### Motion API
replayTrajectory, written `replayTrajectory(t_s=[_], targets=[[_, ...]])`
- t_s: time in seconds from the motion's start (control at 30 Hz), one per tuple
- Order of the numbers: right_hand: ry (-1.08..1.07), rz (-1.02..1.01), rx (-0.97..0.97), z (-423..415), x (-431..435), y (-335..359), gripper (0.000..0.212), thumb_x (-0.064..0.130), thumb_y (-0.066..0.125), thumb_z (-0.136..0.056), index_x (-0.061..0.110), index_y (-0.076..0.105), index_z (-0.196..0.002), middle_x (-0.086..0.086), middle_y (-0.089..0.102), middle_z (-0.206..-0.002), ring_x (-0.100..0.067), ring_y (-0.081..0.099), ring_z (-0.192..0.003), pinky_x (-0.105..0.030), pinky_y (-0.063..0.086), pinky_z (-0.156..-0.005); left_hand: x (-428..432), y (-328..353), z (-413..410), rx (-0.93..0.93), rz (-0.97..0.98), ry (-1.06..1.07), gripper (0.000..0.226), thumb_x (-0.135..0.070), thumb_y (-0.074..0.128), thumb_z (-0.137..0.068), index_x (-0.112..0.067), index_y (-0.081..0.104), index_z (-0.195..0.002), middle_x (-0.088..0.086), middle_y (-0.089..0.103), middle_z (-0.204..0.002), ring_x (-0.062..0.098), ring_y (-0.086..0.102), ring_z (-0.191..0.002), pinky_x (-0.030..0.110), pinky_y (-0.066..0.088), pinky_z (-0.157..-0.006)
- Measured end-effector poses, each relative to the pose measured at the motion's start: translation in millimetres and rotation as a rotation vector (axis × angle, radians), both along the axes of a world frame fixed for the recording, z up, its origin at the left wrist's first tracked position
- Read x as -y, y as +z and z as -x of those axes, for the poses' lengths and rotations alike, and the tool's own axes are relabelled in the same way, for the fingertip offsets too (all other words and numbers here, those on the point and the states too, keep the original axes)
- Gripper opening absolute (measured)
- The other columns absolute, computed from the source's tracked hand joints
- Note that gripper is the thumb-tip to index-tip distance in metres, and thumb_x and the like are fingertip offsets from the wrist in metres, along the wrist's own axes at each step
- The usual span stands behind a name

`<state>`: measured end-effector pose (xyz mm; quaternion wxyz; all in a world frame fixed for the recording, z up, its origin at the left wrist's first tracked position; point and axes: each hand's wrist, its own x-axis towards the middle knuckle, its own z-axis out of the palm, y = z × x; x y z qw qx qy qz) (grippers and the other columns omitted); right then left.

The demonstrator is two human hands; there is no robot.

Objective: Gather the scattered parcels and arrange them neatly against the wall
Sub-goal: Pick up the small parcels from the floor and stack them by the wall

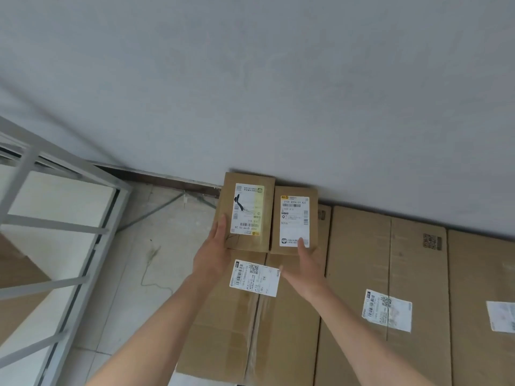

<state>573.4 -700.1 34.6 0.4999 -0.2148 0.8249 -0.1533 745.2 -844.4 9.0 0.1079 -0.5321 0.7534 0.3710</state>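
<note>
Two small boxes lie side by side, touching, on top of a large carton (250, 330) that stands against the wall (278, 93), with their far ends at the wall. The first parcel (248, 210), on the left, has the left hand (211, 254) laid along its left edge, fingers straight and together, none seen curling round it. The second parcel (295, 218), on the right, has the right hand (306, 268) at its near end, fingers extended, tips resting on the label. Step in hand, by judgement: squaring the pair against the wall. The next move calls for a light push to level the near edges, then release; further cartons (390, 260) line the wall to the right
</note>
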Motion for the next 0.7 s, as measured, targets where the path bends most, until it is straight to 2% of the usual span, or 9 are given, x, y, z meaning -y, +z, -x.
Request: replayTrajectory(t_s=[0.13, 0.27, 0.37, 0.43, 0.5, 0.57, 0.7], targets=[[-0.060, 0.081, 0.049, -18.0, 2.1, -9.0, 0.095, 0.036, 0.065, -0.090, 0.037, -0.005, -0.154, -0.005, -0.026, -0.160, -0.023, -0.001, -0.150, -0.036, 0.020, -0.115, 23.4, -2.8, 1.3, 0.084, 0.021, -0.026, 0.096, 0.000, 0.050, -0.085, -0.031, -0.009, -0.154, -0.002, -0.002, -0.164, 0.028, 0.047, -0.131, 0.038, 0.048, -0.090], [-0.064, 0.126, 0.078, -21.1, -7.6, -11.4, 0.093, 0.038, 0.063, -0.089, 0.038, -0.003, -0.154, 0.001, -0.029, -0.158, -0.020, -0.004, -0.150, -0.031, 0.014, -0.112, 20.4, -3.4, 3.0, 0.099, -0.021, -0.043, 0.102, -0.005, 0.057, -0.083, -0.028, -0.015, -0.153, 0.005, -0.009, -0.163, 0.029, 0.029, -0.143, 0.041, 0.045, -0.097], [-0.065, 0.083, 0.178, -6.4, -6.2, -2.4, 0.091, 0.040, 0.063, -0.090, 0.038, -0.001, -0.154, 0.004, -0.027, -0.159, -0.019, -0.004, -0.150, -0.033, 0.019, -0.112, 15.3, -0.6, 8.7, 0.167, -0.025, -0.060, 0.101, -0.012, 0.060, -0.085, -0.027, -0.013, -0.153, 0.010, -0.015, -0.162, 0.030, 0.006, -0.149, 0.049, 0.033, -0.112], [-0.058, 0.068, 0.223, 6.0, -8.0, 8.0, 0.090, 0.041, 0.061, -0.089, 0.039, 0.000, -0.154, 0.007, -0.020, -0.161, -0.018, -0.003, -0.150, -0.039, 0.014, -0.116, 7.1, 5.3, 16.5, 0.223, -0.039, -0.087, 0.098, -0.017, 0.061, -0.087, -0.028, -0.009, -0.154, 0.013, -0.021, -0.160, 0.033, -0.005, -0.149, 0.051, 0.025, -0.116], [-0.059, 0.106, 0.202, 17.0, -13.7, 18.7, 0.085, 0.039, 0.058, -0.089, 0.037, 0.004, -0.155, 0.009, -0.009, -0.163, -0.014, 0.000, -0.150, -0.038, 0.011, -0.117, -4.5, 14.4, 26.3, 0.255, -0.049, -0.101, 0.094, -0.021, 0.060, -0.088, -0.029, -0.005, -0.154, 0.015, -0.023, -0.158, 0.034, -0.014, -0.147, 0.051, 0.018, -0.117], [-0.084, 0.137, 0.168, 27.6, -23.0, 31.2, 0.080, 0.037, 0.055, -0.090, 0.036, 0.008, -0.155, 0.011, 0.001, -0.163, -0.014, 0.007, -0.150, -0.037, 0.014, -0.116, -18.4, 26.1, 38.6, 0.266, -0.043, -0.129, 0.090, -0.023, 0.059, -0.088, -0.028, -0.001, -0.155, 0.016, -0.020, -0.159, 0.033, -0.018, -0.147, 0.052, 0.012, -0.119], [-0.132, 0.161, 0.103, 53.1, -55.8, 61.0, 0.075, 0.034, 0.051, -0.094, 0.030, 0.009, -0.156, 0.009, 0.009, -0.163, -0.015, 0.012, -0.149, -0.036, 0.016, -0.117, -53.7, 62.6, 76.8, 0.175, -0.079, -0.194, 0.081, -0.022, 0.052, -0.092, -0.028, 0.001, -0.156, 0.011, -0.007, -0.163, 0.029, -0.010, -0.149, 0.045, 0.009, -0.119]])
